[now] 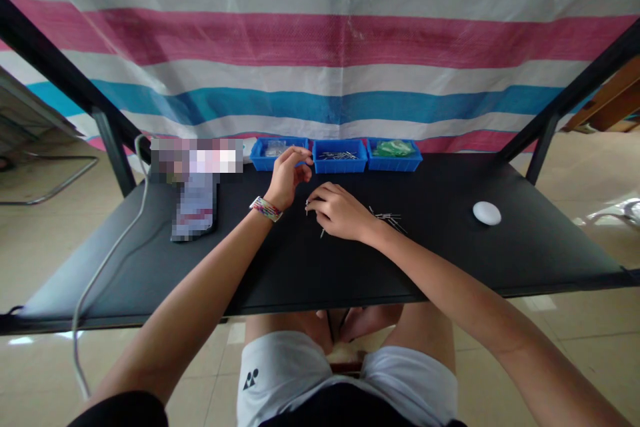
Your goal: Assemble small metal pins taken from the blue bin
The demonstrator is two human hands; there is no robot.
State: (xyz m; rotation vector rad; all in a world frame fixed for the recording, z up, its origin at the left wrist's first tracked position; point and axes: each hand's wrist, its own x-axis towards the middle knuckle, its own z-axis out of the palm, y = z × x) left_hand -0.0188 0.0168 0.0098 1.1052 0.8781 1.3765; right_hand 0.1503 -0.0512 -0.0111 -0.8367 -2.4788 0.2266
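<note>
My left hand (290,178) is raised in front of the left blue bin (256,161), its fingers loosely curved and apart, with nothing visible in them. Close by on the right, my right hand (343,211) is low over the black tabletop, pinching a small, thin metal pin (307,207) between its fingertips. Part of another metal piece (323,233) shows below that hand. Behind the right wrist lies a loose pile of thin metal pins (393,219). Similar pins (337,155) fill the middle blue bin (340,167).
The right blue bin (395,165) holds green plastic packets (395,148); clear packets (276,148) are in the left one. A white rounded object (487,213) sits on the right of the table (445,247). Blurred items (195,203) and a white cable (107,250) are at left.
</note>
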